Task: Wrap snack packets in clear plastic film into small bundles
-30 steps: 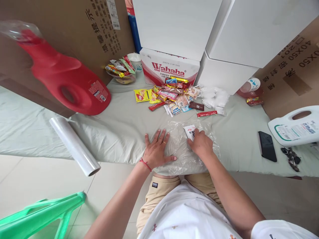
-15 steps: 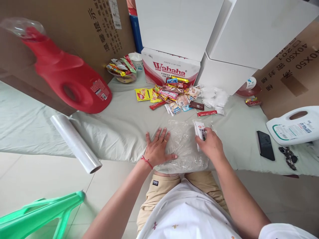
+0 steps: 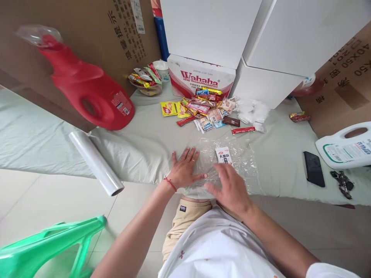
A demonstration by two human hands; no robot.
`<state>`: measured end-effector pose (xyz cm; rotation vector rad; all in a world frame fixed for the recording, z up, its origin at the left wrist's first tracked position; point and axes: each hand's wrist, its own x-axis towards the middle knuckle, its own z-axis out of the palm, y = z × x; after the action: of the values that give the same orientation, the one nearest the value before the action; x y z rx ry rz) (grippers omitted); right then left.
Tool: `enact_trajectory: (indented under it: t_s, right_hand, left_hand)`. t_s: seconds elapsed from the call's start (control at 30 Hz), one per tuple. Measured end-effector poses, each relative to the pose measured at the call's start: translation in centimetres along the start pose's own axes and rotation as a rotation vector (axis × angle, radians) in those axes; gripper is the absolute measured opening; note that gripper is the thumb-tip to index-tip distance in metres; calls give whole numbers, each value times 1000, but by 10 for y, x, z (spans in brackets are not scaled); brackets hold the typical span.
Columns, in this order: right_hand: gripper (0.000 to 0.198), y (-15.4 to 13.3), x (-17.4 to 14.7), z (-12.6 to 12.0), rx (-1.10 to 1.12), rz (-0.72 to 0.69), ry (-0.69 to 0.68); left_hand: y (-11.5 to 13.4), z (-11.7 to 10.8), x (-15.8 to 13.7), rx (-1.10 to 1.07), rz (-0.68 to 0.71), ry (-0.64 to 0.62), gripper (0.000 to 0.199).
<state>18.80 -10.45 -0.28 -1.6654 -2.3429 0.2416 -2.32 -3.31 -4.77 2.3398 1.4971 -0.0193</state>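
A sheet of clear plastic film (image 3: 246, 170) lies on the cloth-covered table in front of me. On it rests a white snack packet (image 3: 223, 153) with dark and red print. My left hand (image 3: 185, 170) is flat with fingers spread, pressing near the film's left edge. Over the front of the film hovers my right hand (image 3: 230, 187), its thumb and fingers apart and holding nothing. Those fingers cover the packet's lower end; whether they touch it I cannot tell.
Behind the film lies a pile of snack packets (image 3: 203, 110) before a Wahaha box (image 3: 199, 77). A film roll (image 3: 95, 162) and red jug (image 3: 95, 92) stand left. To the right are a phone (image 3: 313, 169), keys (image 3: 342, 183) and a white jug (image 3: 348, 144). A green stool (image 3: 58, 239) is lower left.
My right hand has let go of the white packet, leaving it nearer the film's middle, and has moved left and toward me. The left hand stays pressed down.
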Motion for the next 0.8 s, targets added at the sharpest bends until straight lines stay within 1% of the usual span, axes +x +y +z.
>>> enact_trajectory:
  t_s: [0.03, 0.07, 0.13, 0.17, 0.2, 0.23, 0.3, 0.33, 0.37, 0.43, 0.5, 0.57, 0.67, 0.73, 0.77, 0.8]
  right_hand:
    - [66, -5, -9, 5, 18, -132, -12]
    - [68, -9, -17, 13, 22, -226, -24]
    - [71, -15, -27, 32, -4, -308, -28]
    - [67, -16, -29, 42, -20, -321, -25]
    - [59, -16, -31, 50, -33, -332, -23]
    - [49, -15, -31, 57, -44, -340, -22]
    - [28, -11, -31, 64, -46, -351, -7]
    - [23, -9, -31, 65, -34, -352, 4]
    - [20, -7, -31, 65, -19, -351, 16]
    - [21, -3, -33, 63, 9, -342, 35]
    - [23, 1, -37, 64, 24, -332, 46]
    - [25, 5, -40, 66, 30, -332, 54]
    - [28, 9, -43, 67, 61, -337, 66]
    - [30, 11, -43, 64, 111, -332, 93]
    - [31, 12, -44, 60, 147, -328, 112]
    - [32, 13, -45, 55, 187, -321, 133]
  left_hand:
    - [-3, -5, 0, -18, -1, -4, 85]
    - [-5, -11, 1, -34, -12, 14, 80]
    - [-10, -24, 4, -31, -35, 109, 73]
    - [-12, -30, 7, -7, -19, 164, 73]
    - [-12, -36, 11, 30, 29, 205, 75]
    - [-12, -41, 16, 73, 108, 223, 77]
    - [-9, -48, 30, 146, 304, 202, 82]
    - [-7, -49, 38, 165, 384, 184, 84]
    - [-5, -50, 46, 175, 442, 174, 86]
    - [2, -50, 61, 180, 511, 176, 92]
    - [8, -48, 74, 173, 541, 183, 97]
    - [15, -48, 85, 142, 537, 174, 101]
    - [22, -50, 100, 55, 501, 111, 103]
    - [26, -52, 109, 4, 494, 39, 96]
    - [28, -53, 113, -18, 495, 11, 86]
    - [29, -54, 115, -43, 500, -6, 71]
